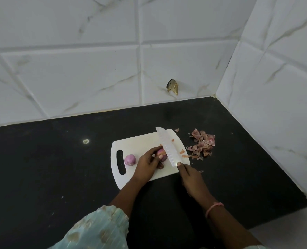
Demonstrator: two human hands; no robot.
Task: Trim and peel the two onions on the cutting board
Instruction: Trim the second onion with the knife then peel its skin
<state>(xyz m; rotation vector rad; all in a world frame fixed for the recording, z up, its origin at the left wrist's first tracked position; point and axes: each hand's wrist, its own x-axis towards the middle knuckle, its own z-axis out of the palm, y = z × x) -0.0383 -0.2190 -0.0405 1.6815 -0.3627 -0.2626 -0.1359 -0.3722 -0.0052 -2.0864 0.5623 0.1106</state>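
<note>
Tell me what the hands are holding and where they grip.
The left hand grips an onion from its left side; the right hand holds the knife by its handle, which the hand hides.

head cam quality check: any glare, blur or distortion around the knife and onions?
Head view: wide-angle bending shows in the wall tiles; lighting is dim and even, shadows soft. The knife blade looks washed-out pale, with a bright glint near the right hand. The onion held by the left hand is slightly soft; the peeled onion reads clearly.
</note>
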